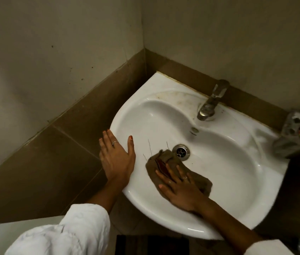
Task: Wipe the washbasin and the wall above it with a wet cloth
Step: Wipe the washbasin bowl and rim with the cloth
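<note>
A white washbasin [228, 162] is fixed in a corner, with a metal tap [210, 103] at its back and a round drain [181, 152] in the bowl. A brown wet cloth [165, 162] lies inside the bowl just left of the drain. My right hand [180, 190] presses flat on the cloth, fingers spread. My left hand [117, 157] rests flat on the basin's left rim, fingers apart, holding nothing. The wall [228, 39] above the basin is pale, with a band of brown tiles along its base.
A grey metal holder [296, 133] with green and orange items stands at the basin's right edge. Brown tiles [57, 153] cover the lower left wall. A dark mat [151, 244] lies below the basin.
</note>
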Demonstrator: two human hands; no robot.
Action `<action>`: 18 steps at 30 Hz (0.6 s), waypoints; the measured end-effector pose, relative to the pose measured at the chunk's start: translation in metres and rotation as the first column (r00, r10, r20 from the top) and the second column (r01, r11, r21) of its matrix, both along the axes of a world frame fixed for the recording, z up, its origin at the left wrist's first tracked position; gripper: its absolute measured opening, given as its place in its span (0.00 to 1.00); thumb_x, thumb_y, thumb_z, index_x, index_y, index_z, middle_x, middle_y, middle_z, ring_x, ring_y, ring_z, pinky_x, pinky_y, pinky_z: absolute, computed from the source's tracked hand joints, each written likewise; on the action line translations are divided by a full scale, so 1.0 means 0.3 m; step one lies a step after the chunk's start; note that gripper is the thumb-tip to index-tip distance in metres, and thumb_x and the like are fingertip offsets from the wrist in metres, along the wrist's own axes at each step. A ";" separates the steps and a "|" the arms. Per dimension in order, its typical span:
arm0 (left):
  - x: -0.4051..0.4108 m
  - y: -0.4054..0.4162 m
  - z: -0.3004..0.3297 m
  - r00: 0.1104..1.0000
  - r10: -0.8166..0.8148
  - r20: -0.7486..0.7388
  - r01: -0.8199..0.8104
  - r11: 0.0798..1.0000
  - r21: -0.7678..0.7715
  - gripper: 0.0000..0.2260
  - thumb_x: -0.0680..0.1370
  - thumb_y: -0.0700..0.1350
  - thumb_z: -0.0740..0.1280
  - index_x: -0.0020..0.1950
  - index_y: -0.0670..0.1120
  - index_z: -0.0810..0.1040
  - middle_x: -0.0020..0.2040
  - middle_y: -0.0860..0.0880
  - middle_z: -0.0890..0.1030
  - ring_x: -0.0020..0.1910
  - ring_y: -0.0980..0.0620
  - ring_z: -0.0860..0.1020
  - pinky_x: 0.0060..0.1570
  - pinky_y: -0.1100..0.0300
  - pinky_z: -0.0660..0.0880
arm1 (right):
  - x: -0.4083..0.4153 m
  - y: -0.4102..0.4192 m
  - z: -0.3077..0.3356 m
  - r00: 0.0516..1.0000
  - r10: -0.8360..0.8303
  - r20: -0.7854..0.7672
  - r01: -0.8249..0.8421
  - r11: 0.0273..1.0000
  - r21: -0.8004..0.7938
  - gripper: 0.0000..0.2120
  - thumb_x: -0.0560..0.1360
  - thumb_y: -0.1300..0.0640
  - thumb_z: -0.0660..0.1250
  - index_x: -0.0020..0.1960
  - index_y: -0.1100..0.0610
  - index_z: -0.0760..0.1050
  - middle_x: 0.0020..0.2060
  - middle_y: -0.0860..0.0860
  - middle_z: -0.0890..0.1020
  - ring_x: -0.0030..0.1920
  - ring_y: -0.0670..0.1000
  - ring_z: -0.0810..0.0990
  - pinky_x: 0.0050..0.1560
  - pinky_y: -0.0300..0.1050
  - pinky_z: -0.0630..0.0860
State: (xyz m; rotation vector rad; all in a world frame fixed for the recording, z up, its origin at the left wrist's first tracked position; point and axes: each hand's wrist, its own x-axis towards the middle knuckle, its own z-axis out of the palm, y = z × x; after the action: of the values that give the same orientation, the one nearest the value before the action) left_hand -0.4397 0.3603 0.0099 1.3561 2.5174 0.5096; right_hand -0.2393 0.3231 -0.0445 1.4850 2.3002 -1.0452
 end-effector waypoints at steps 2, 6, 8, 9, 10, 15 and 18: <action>0.003 0.000 0.002 1.000 -0.007 -0.009 0.007 1.000 0.005 0.36 0.79 0.64 0.49 0.79 0.43 0.49 0.79 0.43 0.54 0.78 0.42 0.53 0.74 0.46 0.54 | 0.086 -0.014 0.019 0.998 -0.011 0.066 0.011 1.000 0.009 0.37 0.60 0.27 0.26 0.70 0.27 0.36 0.76 0.41 0.37 0.75 0.53 0.32 0.73 0.59 0.34; 0.006 0.000 0.002 1.000 0.005 -0.002 -0.005 1.000 0.015 0.35 0.79 0.63 0.50 0.79 0.43 0.49 0.79 0.43 0.54 0.78 0.43 0.53 0.74 0.46 0.54 | 0.167 0.036 -0.022 0.983 -0.103 0.151 0.075 0.980 0.184 0.39 0.57 0.27 0.17 0.68 0.27 0.33 0.75 0.42 0.36 0.76 0.55 0.35 0.73 0.60 0.36; 0.004 0.005 -0.003 1.000 0.009 -0.002 -0.009 1.000 0.024 0.35 0.79 0.63 0.51 0.79 0.43 0.50 0.79 0.43 0.54 0.78 0.43 0.54 0.74 0.47 0.55 | 0.161 0.081 -0.066 0.985 -0.123 0.124 0.087 0.959 0.268 0.35 0.62 0.27 0.19 0.69 0.28 0.34 0.75 0.43 0.38 0.77 0.56 0.38 0.73 0.59 0.38; 0.005 0.005 -0.004 1.000 0.010 -0.003 -0.010 1.000 0.026 0.35 0.79 0.63 0.51 0.79 0.43 0.50 0.79 0.43 0.55 0.78 0.43 0.54 0.73 0.46 0.55 | 0.151 0.101 -0.086 0.986 -0.129 0.109 0.090 0.948 0.305 0.33 0.66 0.28 0.22 0.70 0.29 0.36 0.76 0.44 0.40 0.77 0.56 0.39 0.73 0.59 0.39; 0.005 0.007 -0.005 1.000 0.012 -0.006 -0.011 1.000 0.027 0.35 0.79 0.63 0.51 0.79 0.43 0.50 0.79 0.43 0.55 0.78 0.43 0.54 0.73 0.47 0.56 | 0.137 0.120 -0.097 0.986 -0.130 0.109 0.088 0.941 0.326 0.30 0.70 0.29 0.26 0.71 0.31 0.38 0.77 0.46 0.41 0.77 0.56 0.40 0.74 0.59 0.39; 0.005 0.006 -0.010 1.000 0.005 -0.026 -0.004 1.000 0.028 0.36 0.78 0.64 0.51 0.79 0.42 0.50 0.79 0.42 0.55 0.77 0.42 0.55 0.73 0.47 0.56 | 0.062 0.139 -0.108 0.988 -0.107 0.115 0.065 0.944 0.325 0.32 0.71 0.31 0.33 0.74 0.37 0.36 0.76 0.49 0.35 0.76 0.55 0.36 0.75 0.56 0.40; 0.008 0.004 -0.008 1.000 0.002 -0.026 -0.001 1.000 0.025 0.36 0.78 0.64 0.51 0.79 0.42 0.50 0.79 0.42 0.56 0.77 0.41 0.55 0.73 0.46 0.56 | 0.050 0.106 -0.074 0.995 -0.084 0.050 0.069 0.965 0.254 0.41 0.65 0.25 0.31 0.76 0.38 0.38 0.75 0.49 0.33 0.75 0.50 0.34 0.75 0.54 0.39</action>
State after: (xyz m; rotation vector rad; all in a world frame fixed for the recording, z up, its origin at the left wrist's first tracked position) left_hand -0.4374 0.3614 0.0075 1.3783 2.5415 0.5286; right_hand -0.2243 0.3549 -0.0668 1.6855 2.4225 -0.7349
